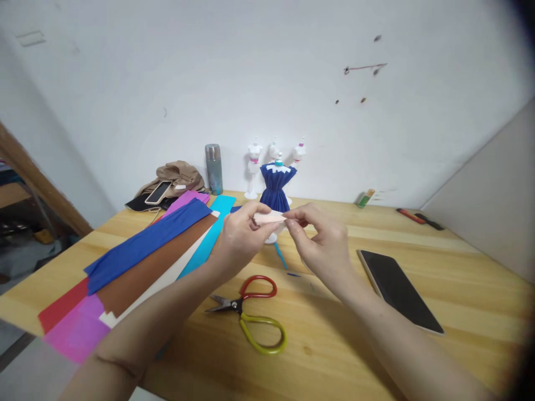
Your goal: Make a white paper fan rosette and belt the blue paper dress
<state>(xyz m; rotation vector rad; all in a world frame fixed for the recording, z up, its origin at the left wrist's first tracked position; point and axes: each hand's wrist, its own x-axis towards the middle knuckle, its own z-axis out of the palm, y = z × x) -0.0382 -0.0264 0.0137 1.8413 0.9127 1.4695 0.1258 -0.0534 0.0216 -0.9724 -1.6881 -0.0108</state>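
Note:
A small, pale pink piece of folded paper or cloth (268, 218) is stretched between my two hands above the table. My left hand (243, 234) pinches its left end between thumb and fingers. On the other side, my right hand (324, 239) grips the right end with thumb and forefinger. Just behind the piece stands a small white dress form wearing a gathered dark blue dress (275, 188); my hands partly hide its lower part. Open scissors (236, 305) with one red and one yellow handle lie below my hands.
Left of my hands lie overlapping coloured sheets (154, 262). A black-screened tablet or phone (399, 289) lies at right. Along the back are more white dress forms (253, 167), a flask (214, 170), a brown cloth bundle (179, 175), a smaller phone (159, 192) and a green tube (366, 198).

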